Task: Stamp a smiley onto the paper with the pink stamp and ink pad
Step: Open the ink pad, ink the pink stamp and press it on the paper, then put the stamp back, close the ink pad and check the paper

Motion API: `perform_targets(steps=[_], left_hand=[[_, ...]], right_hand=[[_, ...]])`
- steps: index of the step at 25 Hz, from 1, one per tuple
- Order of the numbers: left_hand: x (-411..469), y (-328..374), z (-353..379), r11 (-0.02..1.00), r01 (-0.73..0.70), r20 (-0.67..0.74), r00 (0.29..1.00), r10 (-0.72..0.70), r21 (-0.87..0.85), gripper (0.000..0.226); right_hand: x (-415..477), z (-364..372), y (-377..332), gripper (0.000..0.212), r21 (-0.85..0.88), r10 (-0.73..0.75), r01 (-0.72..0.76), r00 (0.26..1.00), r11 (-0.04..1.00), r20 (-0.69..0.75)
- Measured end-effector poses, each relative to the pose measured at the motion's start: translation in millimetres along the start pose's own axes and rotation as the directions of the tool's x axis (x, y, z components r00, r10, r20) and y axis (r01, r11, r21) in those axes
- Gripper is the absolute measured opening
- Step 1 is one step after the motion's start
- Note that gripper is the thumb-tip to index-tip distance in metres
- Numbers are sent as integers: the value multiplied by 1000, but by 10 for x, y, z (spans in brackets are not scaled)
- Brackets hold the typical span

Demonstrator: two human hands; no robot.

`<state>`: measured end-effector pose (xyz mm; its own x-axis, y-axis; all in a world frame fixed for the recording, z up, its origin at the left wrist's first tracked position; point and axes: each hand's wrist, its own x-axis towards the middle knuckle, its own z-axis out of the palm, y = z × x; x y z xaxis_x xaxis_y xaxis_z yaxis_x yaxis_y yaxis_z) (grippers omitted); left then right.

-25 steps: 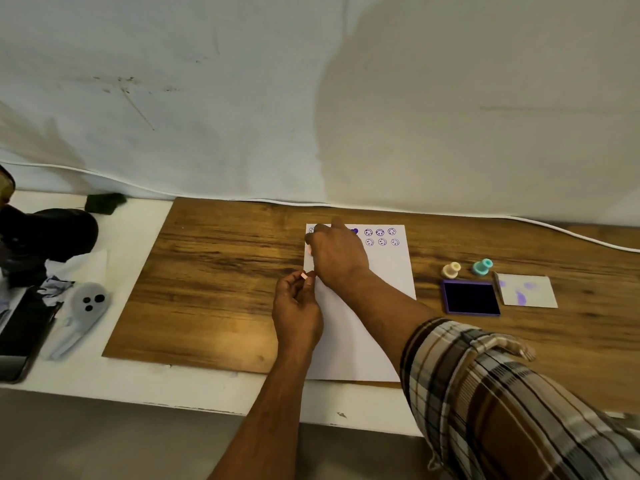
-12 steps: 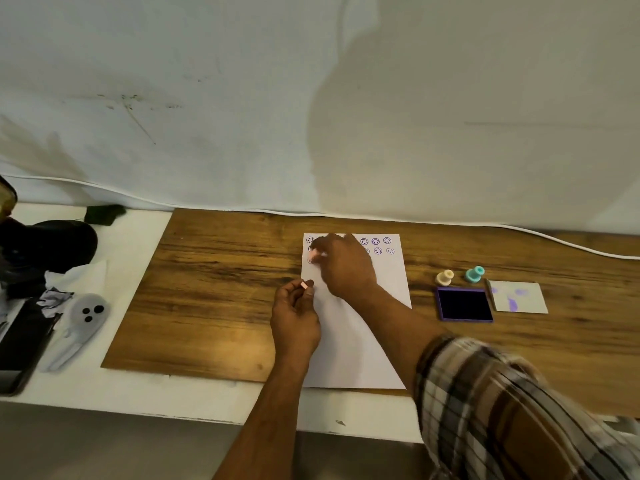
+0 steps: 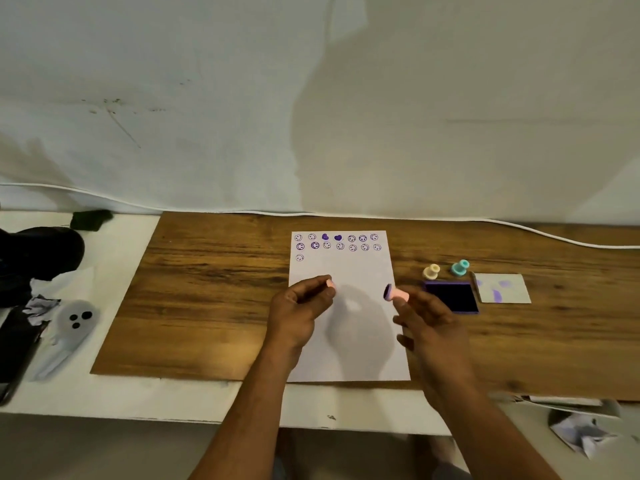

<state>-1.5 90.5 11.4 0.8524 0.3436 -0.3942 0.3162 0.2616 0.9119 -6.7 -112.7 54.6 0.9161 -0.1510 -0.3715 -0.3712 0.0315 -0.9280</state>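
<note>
A white sheet of paper (image 3: 346,268) lies on the wooden board, with two rows of purple smileys and hearts along its top and one lone smiley (image 3: 300,257) below at the left. My right hand (image 3: 424,317) holds the pink stamp (image 3: 394,292) above the paper's right edge, its purple inked face turned left. My left hand (image 3: 299,311) hovers over the paper's left side, pinching a small pink piece (image 3: 330,283), probably the stamp's cap. The purple ink pad (image 3: 452,296) lies open just right of the paper.
A cream stamp (image 3: 431,271) and a teal stamp (image 3: 460,267) stand behind the ink pad. A white card with purple smudges (image 3: 503,288) lies to their right. At the left are a grey ghost-shaped object (image 3: 71,323), dark items and crumpled paper. A white cable (image 3: 554,237) runs along the wall.
My right hand has lifted off the paper's top left and drawn back to the right with the stamp. A new smiley shows on the third row. My left hand stays roughly in place.
</note>
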Motion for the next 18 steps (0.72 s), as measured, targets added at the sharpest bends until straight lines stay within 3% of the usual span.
perform_targets(steps=[4,10,18], left_hand=[[-79,48,165,995,-26,144,989,12,93,31],[-102,89,277,979,-49,172,985,14,200,29],[-111,84,390,971,-49,204,979,0,232,29]], right_hand=[[114,-11,75,23,-105,-61,68,996,992,67],[276,23,117,33,-170,-173,195,975,966,136],[291,-30,169,36,-196,-169,199,973,960,158]])
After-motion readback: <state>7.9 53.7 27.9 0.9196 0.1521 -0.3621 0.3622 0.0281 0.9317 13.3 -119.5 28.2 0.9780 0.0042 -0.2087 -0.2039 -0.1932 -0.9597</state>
